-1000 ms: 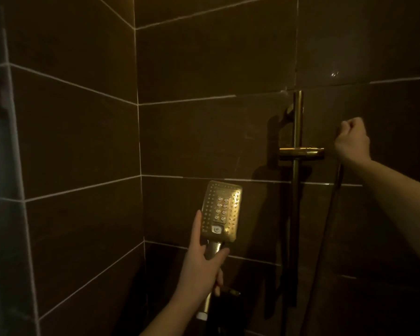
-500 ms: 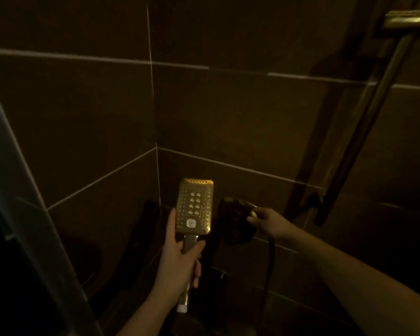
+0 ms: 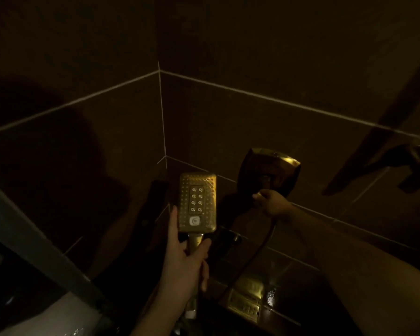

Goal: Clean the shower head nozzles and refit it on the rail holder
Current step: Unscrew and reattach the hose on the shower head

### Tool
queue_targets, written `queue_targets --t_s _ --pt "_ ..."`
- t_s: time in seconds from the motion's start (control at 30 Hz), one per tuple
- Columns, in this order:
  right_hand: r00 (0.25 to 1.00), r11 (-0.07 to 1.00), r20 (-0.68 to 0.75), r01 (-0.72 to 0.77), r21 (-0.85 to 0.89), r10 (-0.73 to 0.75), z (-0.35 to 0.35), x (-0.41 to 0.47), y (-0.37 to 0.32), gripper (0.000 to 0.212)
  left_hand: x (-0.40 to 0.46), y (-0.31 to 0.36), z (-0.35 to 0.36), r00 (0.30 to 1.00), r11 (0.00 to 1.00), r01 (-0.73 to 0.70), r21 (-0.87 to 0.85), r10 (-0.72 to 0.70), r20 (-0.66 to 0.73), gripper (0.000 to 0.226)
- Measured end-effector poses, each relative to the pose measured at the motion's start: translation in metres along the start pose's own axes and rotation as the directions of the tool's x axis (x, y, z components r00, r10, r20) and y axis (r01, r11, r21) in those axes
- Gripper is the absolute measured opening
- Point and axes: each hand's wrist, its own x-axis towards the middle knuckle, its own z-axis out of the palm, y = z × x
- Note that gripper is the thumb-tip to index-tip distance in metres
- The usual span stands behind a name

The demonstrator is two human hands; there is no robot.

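Two hands are engaged. The shower head (image 3: 197, 202) stands upright at centre, nozzle face toward the camera, off the rail. The left hand (image 3: 183, 267) grips its handle from below. The right hand (image 3: 272, 202), just right of the head, pinches the lever of the wall valve (image 3: 268, 173); the hose (image 3: 252, 258) hangs beneath it. Judged step: turning on water to rinse the nozzles. Next move calls for steady aim and a gentle lever turn.
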Motion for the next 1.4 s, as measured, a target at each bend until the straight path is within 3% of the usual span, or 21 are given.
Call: queue_targets --t_s 0.2,0.73,0.9,1.0,1.13,1.2,1.27,1.4 --pt "0.999 0.997 -0.031 -0.027 -0.07 0.025 0.004 0.01 0.002 0.024 0.005 -0.02 -0.006 0.999 1.0 0.022 -0.014 -0.023 -0.026 0.097" --pt "0.985 0.985 -0.016 -0.169 0.036 0.17 0.005 0.009 -0.015 0.031 0.014 -0.02 0.012 0.999 0.998 0.048 -0.042 -0.049 -0.016 0.098" --pt "0.968 0.962 -0.02 -0.247 0.114 0.251 0.007 0.003 -0.019 0.03 0.024 -0.016 0.028 0.981 0.984 0.147 -0.102 -0.158 -0.113 0.095" --pt "0.958 0.959 -0.049 -0.282 0.039 0.284 0.022 -0.008 -0.018 0.027 0.032 -0.008 0.036 0.946 0.964 0.2 -0.176 -0.236 -0.22 0.095" --pt "0.979 0.976 -0.017 -0.202 -0.08 0.202 0.045 -0.032 -0.018 0.019 0.054 -0.006 0.047 0.851 0.915 0.297 -0.273 -0.383 -0.36 0.081" --pt "0.984 0.982 0.046 -0.165 -0.089 0.169 0.052 -0.037 -0.02 0.014 0.06 -0.007 0.052 0.822 0.915 0.318 -0.249 -0.397 -0.409 0.076" --pt "0.979 0.987 0.121 -0.161 -0.029 0.163 0.053 -0.038 -0.022 0.021 0.062 -0.008 0.058 0.824 0.929 0.34 -0.144 -0.369 -0.431 0.088" --pt "0.977 0.981 0.108 -0.189 0.033 0.184 0.04 -0.035 -0.022 0.036 0.055 -0.016 0.068 0.86 0.944 0.327 0.038 -0.281 -0.425 0.098"
